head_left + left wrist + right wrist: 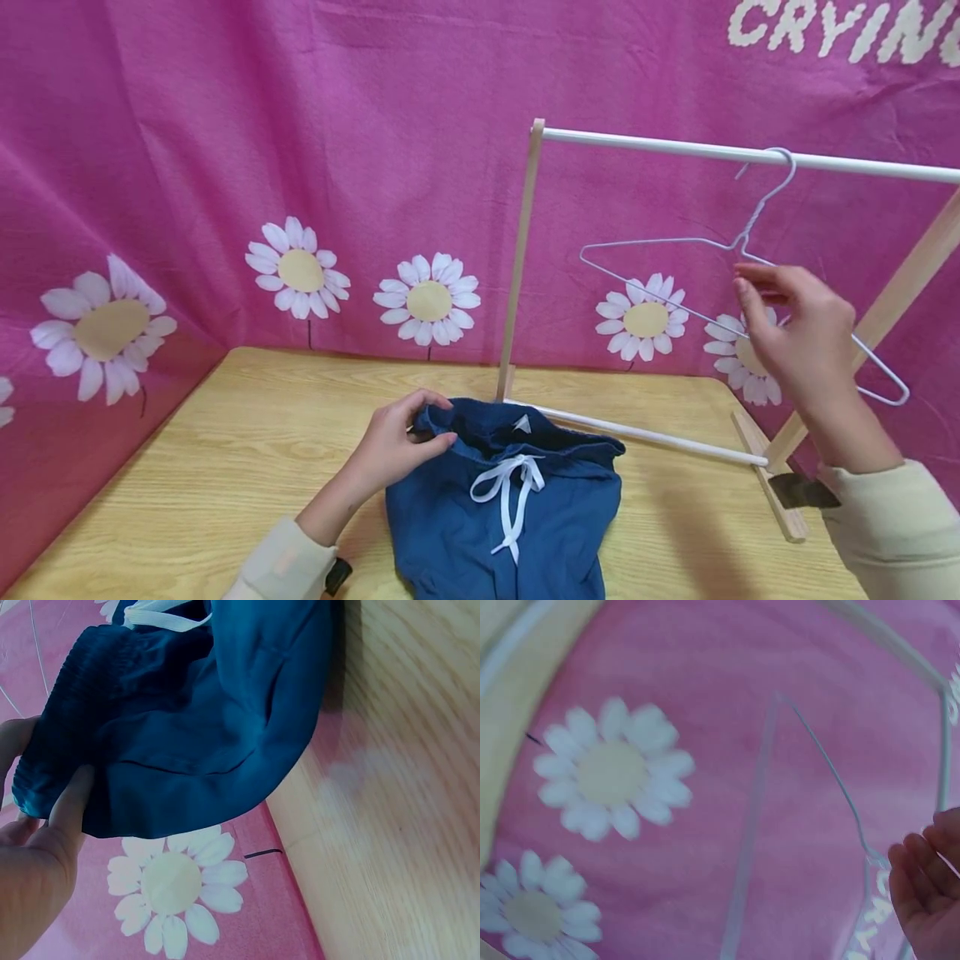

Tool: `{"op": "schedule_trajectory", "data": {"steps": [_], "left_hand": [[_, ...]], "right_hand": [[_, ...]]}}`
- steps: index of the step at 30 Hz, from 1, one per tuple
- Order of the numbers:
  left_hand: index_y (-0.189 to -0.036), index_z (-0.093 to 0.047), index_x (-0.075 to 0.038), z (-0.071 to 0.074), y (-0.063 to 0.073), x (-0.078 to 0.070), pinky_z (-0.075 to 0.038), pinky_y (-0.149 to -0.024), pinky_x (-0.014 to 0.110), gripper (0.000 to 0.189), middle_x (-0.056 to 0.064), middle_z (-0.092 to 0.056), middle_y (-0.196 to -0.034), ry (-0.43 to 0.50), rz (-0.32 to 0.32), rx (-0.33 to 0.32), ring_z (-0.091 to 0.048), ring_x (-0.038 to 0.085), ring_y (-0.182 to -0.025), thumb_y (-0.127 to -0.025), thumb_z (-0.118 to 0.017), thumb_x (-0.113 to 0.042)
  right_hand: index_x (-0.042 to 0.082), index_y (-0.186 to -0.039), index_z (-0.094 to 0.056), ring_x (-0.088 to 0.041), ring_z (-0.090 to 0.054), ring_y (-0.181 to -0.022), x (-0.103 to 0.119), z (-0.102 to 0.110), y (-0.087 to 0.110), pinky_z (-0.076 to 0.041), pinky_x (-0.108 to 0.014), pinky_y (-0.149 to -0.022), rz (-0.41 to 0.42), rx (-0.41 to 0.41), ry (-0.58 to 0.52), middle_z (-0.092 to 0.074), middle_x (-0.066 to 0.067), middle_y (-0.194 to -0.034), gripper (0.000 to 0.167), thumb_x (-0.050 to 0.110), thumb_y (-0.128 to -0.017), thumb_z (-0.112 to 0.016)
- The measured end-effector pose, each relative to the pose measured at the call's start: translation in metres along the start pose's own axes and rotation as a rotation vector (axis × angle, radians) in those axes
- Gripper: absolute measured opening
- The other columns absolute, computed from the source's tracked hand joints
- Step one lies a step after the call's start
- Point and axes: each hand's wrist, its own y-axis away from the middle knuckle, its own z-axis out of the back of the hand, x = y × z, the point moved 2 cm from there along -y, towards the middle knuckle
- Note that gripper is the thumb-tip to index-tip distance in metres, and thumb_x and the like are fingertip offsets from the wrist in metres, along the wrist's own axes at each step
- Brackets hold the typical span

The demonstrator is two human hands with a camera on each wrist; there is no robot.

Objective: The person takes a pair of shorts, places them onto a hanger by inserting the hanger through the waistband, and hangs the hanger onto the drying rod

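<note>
Before the rack (521, 267), pinching with left hand (395, 442) the blue garment (558, 518), probably soft, lightweight and best held by its waistband (577, 457), and hovering with right hand (808, 333), loosely bent, seemingly empty, below the rack's top bar (660, 148).

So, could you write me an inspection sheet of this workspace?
Surface: wood-grained table.
Job's things: blue drawstring garment on the table; pale wire hanger hooked over the white top rail of a rack.
Clutter: nothing seen.
Hands: left hand pinches the garment's waistband; right hand is close to the hanger's neck, contact unclear.
Cables: nothing seen.
Surroundings: pink backdrop printed with daisies and white lettering.
</note>
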Motion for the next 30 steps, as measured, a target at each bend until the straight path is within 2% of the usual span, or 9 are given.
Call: {"op": "schedule_trajectory", "data": {"steps": [3, 5, 9, 12, 15, 18, 21, 25, 30], "left_hand": [[-0.116, -0.068, -0.013, 0.000, 0.001, 0.000, -0.059, -0.087, 0.040, 0.036, 0.005, -0.070, -0.119, 0.000, 0.022, 0.006, -0.065, 0.029, -0.113, -0.084, -0.083, -0.011], [-0.116, -0.068, -0.013, 0.000, 0.001, -0.001, -0.059, -0.087, 0.042, 0.035, 0.006, -0.070, -0.119, 0.001, 0.032, 0.012, -0.065, 0.030, -0.115, -0.084, -0.083, -0.012], [-0.117, -0.068, -0.012, 0.000, 0.002, 0.000, -0.059, -0.087, 0.042, 0.036, 0.007, -0.070, -0.121, -0.001, 0.035, 0.021, -0.066, 0.031, -0.114, -0.085, -0.083, -0.013], [-0.117, -0.068, -0.013, 0.001, 0.002, 0.000, -0.060, -0.083, 0.033, 0.036, 0.006, -0.071, -0.118, -0.020, 0.028, 0.020, -0.066, 0.025, -0.102, -0.085, -0.083, -0.014], [-0.117, -0.068, -0.013, 0.001, 0.002, 0.000, -0.059, -0.075, 0.025, 0.036, 0.005, -0.071, -0.116, -0.037, 0.015, 0.023, -0.061, 0.020, -0.088, -0.085, -0.083, -0.016], [-0.117, -0.068, -0.014, 0.001, 0.001, 0.000, -0.057, -0.074, 0.023, 0.036, 0.004, -0.071, -0.117, -0.045, 0.008, 0.028, -0.060, 0.017, -0.088, -0.085, -0.083, -0.018], [-0.118, -0.069, -0.014, 0.002, 0.001, 0.001, -0.058, -0.078, 0.024, 0.037, 0.004, -0.071, -0.118, -0.048, 0.005, 0.031, -0.062, 0.018, -0.093, -0.085, -0.084, -0.019], [-0.118, -0.068, -0.014, 0.001, 0.001, 0.001, -0.059, -0.083, 0.029, 0.037, 0.005, -0.071, -0.120, -0.051, -0.004, 0.038, -0.064, 0.021, -0.100, -0.085, -0.084, -0.021], [-0.118, -0.068, -0.014, 0.000, 0.001, 0.000, -0.057, -0.093, 0.041, 0.039, 0.005, -0.071, -0.121, -0.044, -0.001, 0.046, -0.065, 0.024, -0.110, -0.084, -0.085, -0.021]], "right_hand": [[-0.003, -0.114, -0.074, 0.025, -0.047, -0.086, -0.008, 0.010, -0.024, -0.035, -0.002, -0.079, -0.063, -0.059, 0.045, -0.073, -0.015, -0.103, 0.024, 0.010, -0.095, -0.068], [-0.003, -0.117, -0.072, 0.025, -0.044, -0.085, -0.014, 0.013, -0.036, -0.033, -0.003, -0.081, -0.107, -0.040, 0.084, -0.073, -0.018, -0.106, 0.028, 0.014, -0.096, -0.067], [-0.006, -0.124, -0.067, 0.020, -0.045, -0.085, -0.027, 0.010, -0.049, -0.031, -0.009, -0.081, -0.176, 0.151, 0.154, -0.069, -0.029, -0.115, 0.039, 0.023, -0.099, -0.065], [-0.009, -0.124, -0.065, 0.024, -0.045, -0.077, -0.035, 0.002, -0.053, -0.033, -0.013, -0.078, -0.209, 0.294, 0.171, -0.068, -0.032, -0.115, 0.043, 0.028, -0.101, -0.062], [-0.011, -0.120, -0.066, 0.033, -0.036, -0.067, -0.040, -0.004, -0.057, -0.034, -0.015, -0.076, -0.227, 0.338, 0.169, -0.068, -0.033, -0.112, 0.044, 0.029, -0.101, -0.062], [-0.010, -0.115, -0.069, 0.033, -0.038, -0.062, -0.043, -0.007, -0.058, -0.035, -0.014, -0.070, -0.253, 0.328, 0.152, -0.071, -0.031, -0.106, 0.042, 0.029, -0.100, -0.063], [-0.008, -0.113, -0.072, 0.030, -0.044, -0.063, -0.045, -0.009, -0.060, -0.036, -0.011, -0.064, -0.286, 0.325, 0.107, -0.078, 0.003, -0.083, 0.043, 0.032, -0.100, -0.063], [-0.007, -0.113, -0.072, 0.028, -0.050, -0.066, -0.046, -0.009, -0.061, -0.038, -0.008, -0.060, -0.325, 0.343, 0.035, -0.052, 0.046, -0.066, 0.046, 0.035, -0.101, -0.061], [-0.010, -0.114, -0.069, 0.027, -0.052, -0.067, -0.046, -0.008, -0.064, -0.038, -0.008, -0.060, -0.336, 0.349, -0.006, -0.052, 0.047, -0.065, 0.046, 0.034, -0.102, -0.059]]}}
